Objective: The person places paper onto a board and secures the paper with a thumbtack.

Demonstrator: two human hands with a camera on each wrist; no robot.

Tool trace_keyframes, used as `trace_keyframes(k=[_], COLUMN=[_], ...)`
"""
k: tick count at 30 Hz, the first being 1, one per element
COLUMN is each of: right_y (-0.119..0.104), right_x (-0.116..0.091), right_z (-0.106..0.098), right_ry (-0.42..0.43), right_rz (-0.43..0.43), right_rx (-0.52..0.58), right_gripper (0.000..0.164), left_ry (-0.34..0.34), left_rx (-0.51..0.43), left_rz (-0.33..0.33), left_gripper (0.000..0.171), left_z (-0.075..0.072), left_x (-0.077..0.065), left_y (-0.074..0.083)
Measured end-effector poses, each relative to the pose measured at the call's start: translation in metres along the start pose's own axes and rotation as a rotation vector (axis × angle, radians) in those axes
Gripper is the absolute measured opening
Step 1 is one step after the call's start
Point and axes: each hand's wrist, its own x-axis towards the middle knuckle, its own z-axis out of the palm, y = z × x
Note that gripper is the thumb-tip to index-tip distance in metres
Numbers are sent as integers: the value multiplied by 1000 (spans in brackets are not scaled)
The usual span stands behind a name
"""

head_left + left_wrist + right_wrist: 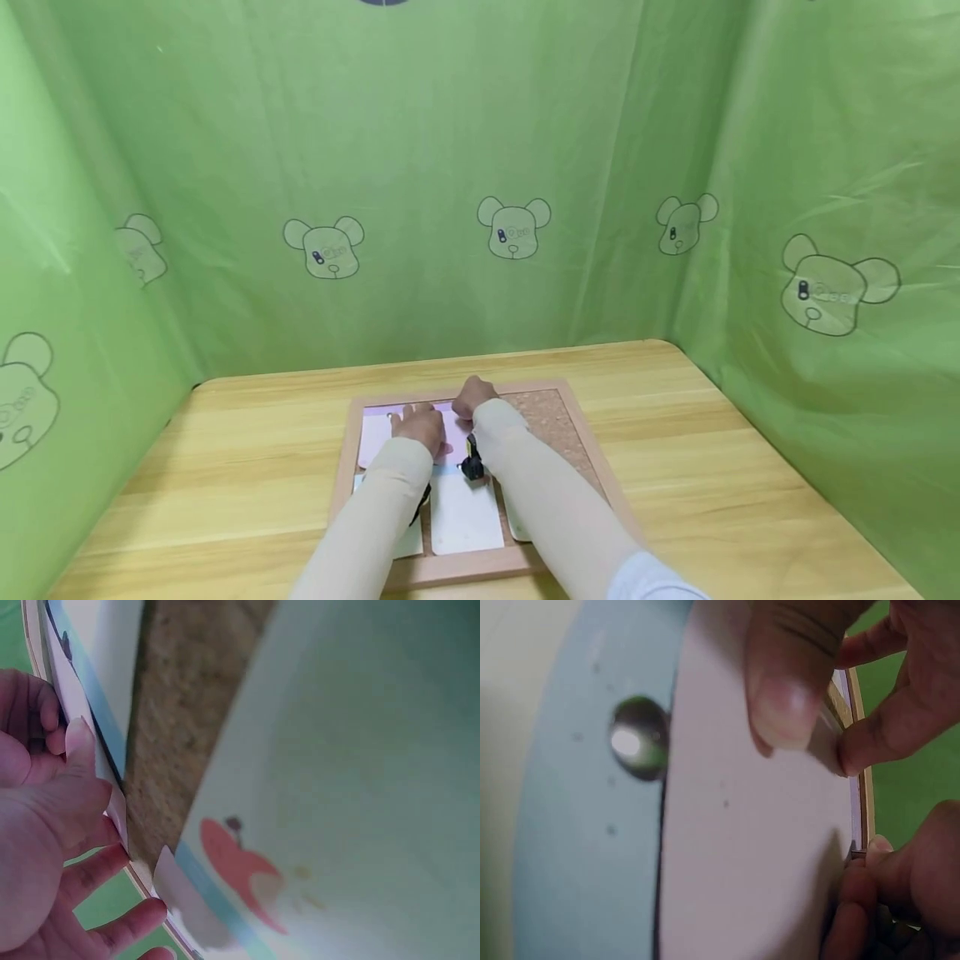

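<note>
A lilac-pink paper card (pixel 455 435) lies on the upper part of a wood-framed corkboard (pixel 543 410). My left hand (pixel 422 427) rests on it, thumb and fingers spread over the paper (pixel 727 855). At the card's far edge, my right hand (pixel 474 396) pinches a small metal pin, apparently a thumbtack (pixel 859 853), between thumb and finger; its head is mostly hidden. A silver dome-headed thumbtack (pixel 640 739) sits in the blue band of the card below. In the left wrist view, the right hand (pixel 26 724) has curled fingers beside the left hand (pixel 52 855).
Another purple-topped card (pixel 373 442) is at the board's upper left. Along the lower row are a white card (pixel 465 517) and two more cards, partly covered by my forearms. Bare cork shows at the upper right. The wooden table (pixel 247 467) meets green curtains (pixel 420 167).
</note>
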Motion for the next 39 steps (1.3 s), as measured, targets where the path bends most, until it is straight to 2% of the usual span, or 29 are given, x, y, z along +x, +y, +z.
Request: trace_keyframes(k=[6,12,18,28,39], right_y=[-3,-5,-7,-6,-6], right_x=[1,3,3,8,12], right_z=[1,-1,-2,-1,-1], right_ry=[8,1,-7,1,-14], right_rz=[-20,-20,-12,-4,17], right_rx=[-60,-67,-76,-91,-90], right_gripper=[13,7,3,6,5], left_ry=[17,18,6,-18,-28], left_rx=[4,-16,-6,-26,-27], left_rz=[-2,-5,-10,-24,-26], left_gripper=[25,19,20,21,20], left_z=[2,-1,-1,3,-1], left_x=[0,-2,-1,3,2], left_y=[0,0,0,0,1])
